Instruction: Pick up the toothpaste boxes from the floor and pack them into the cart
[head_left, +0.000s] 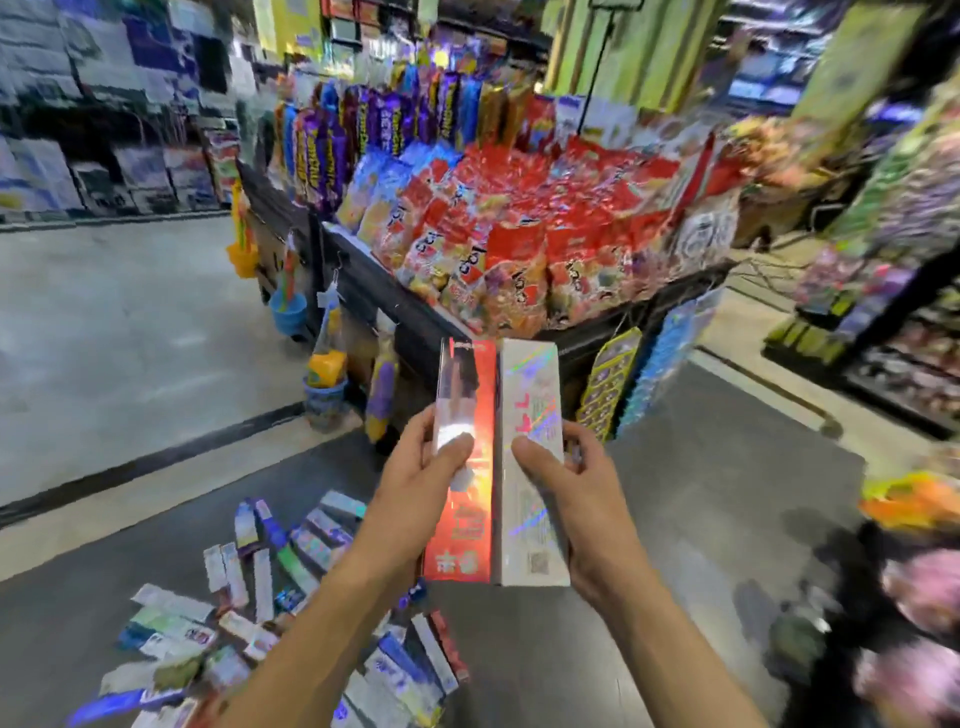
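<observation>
Seen from the head camera: two long toothpaste cartons held side by side in mid-air, above the floor (649, 649) and just right of the scattered pile of toothpaste boxes (270, 587) left lying there. Red box (460, 525) on the pile's side, white holographic box (532, 519) touching its right edge. Likely light, stiff thin card, hollow enough to dent under a hard squeeze, glossy and a little slippery (the foil sheen suggests so); best taken across the narrow width near mid-length, as here. Left hand (415, 483) curled round the red box, thumb pressed on its top face, fingers tucked out of sight beneath. Right hand (571, 483) clamped on the white box the same way, thumb on top, fingers (584, 441) wrapped over its far edge. No cart plainly visible from here; beyond the pile, a display stand (405, 312) heaped with red snack packets (519, 234).
</observation>
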